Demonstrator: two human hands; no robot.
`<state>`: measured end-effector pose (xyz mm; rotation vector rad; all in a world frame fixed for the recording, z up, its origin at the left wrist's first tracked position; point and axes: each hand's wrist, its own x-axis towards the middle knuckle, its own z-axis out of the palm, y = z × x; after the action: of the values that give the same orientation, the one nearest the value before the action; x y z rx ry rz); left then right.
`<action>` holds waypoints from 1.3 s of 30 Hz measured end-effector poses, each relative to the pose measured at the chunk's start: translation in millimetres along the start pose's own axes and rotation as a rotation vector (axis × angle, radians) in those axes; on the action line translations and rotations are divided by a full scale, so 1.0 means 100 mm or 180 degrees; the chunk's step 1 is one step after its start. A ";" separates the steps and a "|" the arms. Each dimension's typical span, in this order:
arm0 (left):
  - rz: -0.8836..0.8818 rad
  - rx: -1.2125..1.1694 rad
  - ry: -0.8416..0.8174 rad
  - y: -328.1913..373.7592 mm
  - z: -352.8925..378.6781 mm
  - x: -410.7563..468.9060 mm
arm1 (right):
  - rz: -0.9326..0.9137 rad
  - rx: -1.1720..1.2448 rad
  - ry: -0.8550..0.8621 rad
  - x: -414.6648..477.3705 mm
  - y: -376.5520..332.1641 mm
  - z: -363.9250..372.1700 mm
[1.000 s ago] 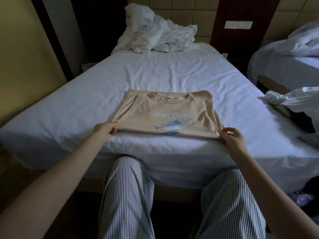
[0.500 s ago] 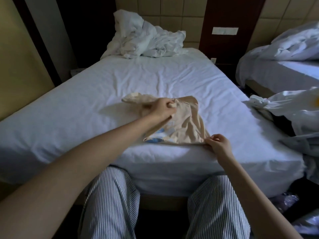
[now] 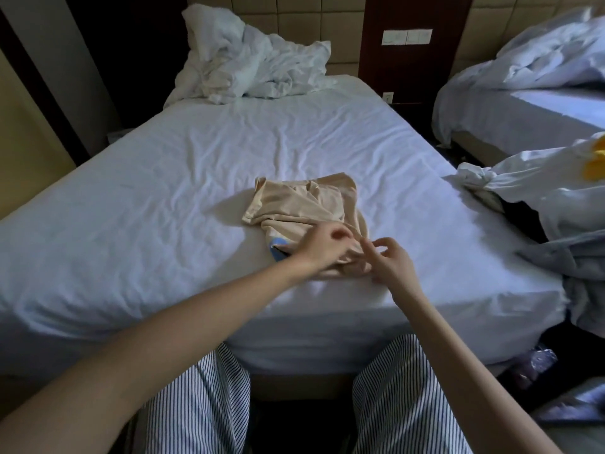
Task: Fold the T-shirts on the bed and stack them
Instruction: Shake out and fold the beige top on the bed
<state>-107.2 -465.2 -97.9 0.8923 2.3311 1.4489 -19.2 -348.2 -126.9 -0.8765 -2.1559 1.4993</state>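
Two hands, left (image 3: 327,249) and right (image 3: 391,262), pinch the beige T-shirt (image 3: 304,201); crumpled duvet (image 3: 255,70) lies beyond.

Your T-shirt (image 3: 304,204) beige with a blue print, the sheet (image 3: 183,191) before you plain white, your trousers (image 3: 196,407) thin dark-and-white stripes, crumpled duvet (image 3: 255,67) white, headboard (image 3: 301,18) tan squares, wall panel (image 3: 415,70) dark brown, a yellow patch (image 3: 594,167) at your right.

One camera sits on my head, facing forward and down. The bed (image 3: 163,191) lies close, stretching toward 12 o'clock.
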 end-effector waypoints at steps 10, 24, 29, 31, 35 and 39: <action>-0.2046 -0.0686 0.1522 -0.70 -1.34 0.47 | -0.0198 -0.0764 0.0065 0.07 -0.03 0.14; -0.1968 -0.2432 0.0318 0.26 -1.12 1.77 | -0.0102 -0.0179 -0.0081 0.16 0.08 0.04; -0.1138 -0.2494 0.0006 0.41 -0.74 1.80 | -0.0109 -0.0219 0.0109 0.13 0.13 0.09; -0.0931 -0.1917 0.0077 0.23 -0.73 1.69 | -0.0186 -0.0354 0.0153 0.12 0.14 0.09; -0.0320 -0.0450 0.0356 -0.12 -0.83 1.19 | -0.0246 -0.0404 0.0153 0.11 0.14 0.10; 0.0077 0.0489 0.0363 -0.30 -0.84 0.33 | -0.0194 -0.0483 0.0164 0.13 0.13 0.11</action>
<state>-186.9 -514.6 -81.6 0.9013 2.5528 1.3789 -31.9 -344.3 -144.1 -0.8804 -2.2606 1.2838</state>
